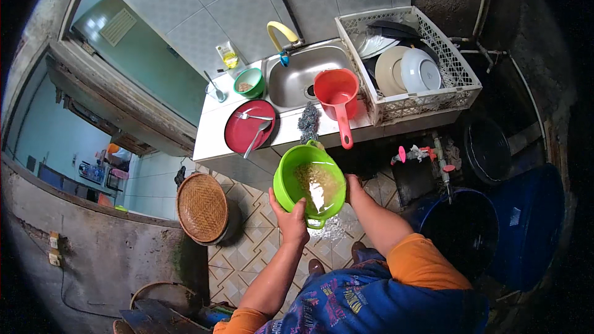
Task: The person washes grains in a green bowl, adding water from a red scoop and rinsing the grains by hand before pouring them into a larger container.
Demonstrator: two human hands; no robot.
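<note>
A bright green plastic basin [286, 176] with two small handles is held over the floor, just in front of the sink counter. My left hand [291, 221] grips its near left side, the thumb over the rim. My right hand [352, 189] is closed around the right side, its fingers mostly hidden. Pale grains [312, 178] lie in cloudy water inside, with a bright glare on the surface. Beyond the basin, a dark scouring pad [308, 122] rests at the counter's front edge. A red dipper [337, 89] stands over the right part of the steel sink [281, 89], handle toward me.
On the counter, a red plate [235, 131] holds a fork and spoon, near a small green bowl [250, 78]. A dish crate [427, 108] stands right of the sink. Below are a tap [447, 176] and a water-filled blue drum [427, 210]. A woven lid [202, 208] is left; the floor tiles [260, 235] look wet.
</note>
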